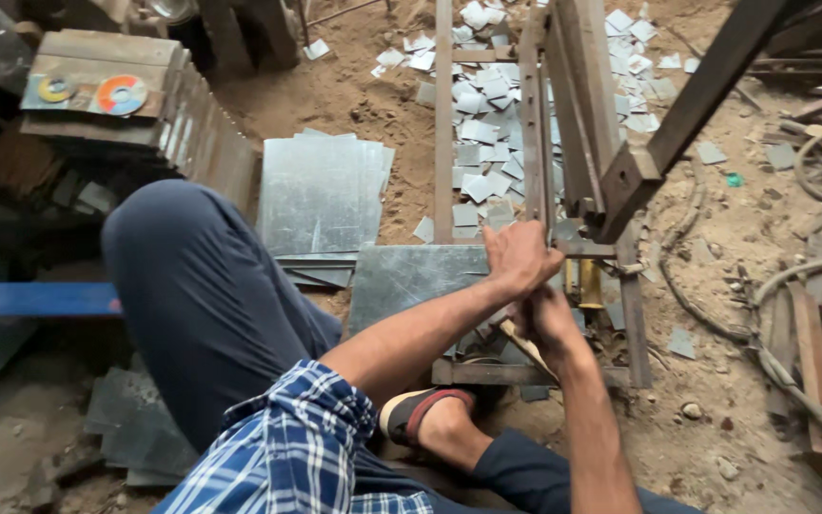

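Sandy floor (354,86) is lying littered with metal offcuts (479,143); left hand (518,257) is gripping a grey sheet (411,276) at the rusty cutter frame (563,143), right hand (542,319) closing around a wooden handle (522,347).

The scene is viewed from a single head-worn camera, directed steeply downward and slightly forward over the seated person's knee. The fingers of the left hand (518,255) are framed just right of centre at close range; sandy ground beyond the fingers is included. No second view is provided.
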